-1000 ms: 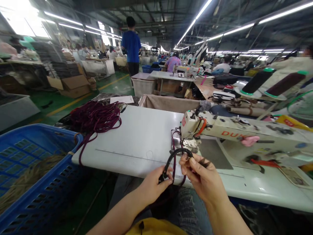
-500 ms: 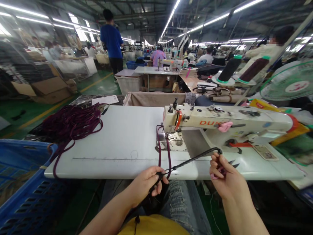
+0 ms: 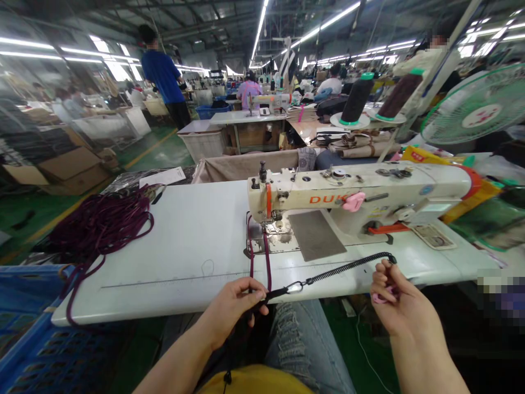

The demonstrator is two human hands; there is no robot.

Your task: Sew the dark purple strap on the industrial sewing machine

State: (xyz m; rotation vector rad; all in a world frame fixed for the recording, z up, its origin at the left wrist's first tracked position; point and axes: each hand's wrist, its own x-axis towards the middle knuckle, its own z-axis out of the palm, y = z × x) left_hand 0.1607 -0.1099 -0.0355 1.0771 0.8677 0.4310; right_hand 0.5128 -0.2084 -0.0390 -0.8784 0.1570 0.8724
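Observation:
My left hand [image 3: 238, 306] is closed on a black strap [image 3: 277, 294], in front of the table edge. A metal clip [image 3: 294, 287] joins that strap to a black coiled lanyard [image 3: 344, 267], stretched out to the right. My right hand [image 3: 404, 306] pinches the lanyard's far end between thumb and finger. Pink-handled snips [image 3: 384, 294] sit in the curled fingers of the same hand, their blades mostly hidden. Two lengths of maroon cord [image 3: 267, 262] run from under the needle area of the sewing machine [image 3: 361, 191] towards my left hand.
A heap of maroon cord [image 3: 102, 221] lies on the left of the white table [image 3: 184, 235]. Below it stands a blue crate [image 3: 33, 328]. Thread cones [image 3: 357, 98] and a fan [image 3: 479, 109] are behind the machine. A person in blue [image 3: 162, 76] stands further back.
My right hand has moved right and lower, drawing the lanyard further out. The clip now shows clear of my left hand. The whole view has shifted and tilted a little.

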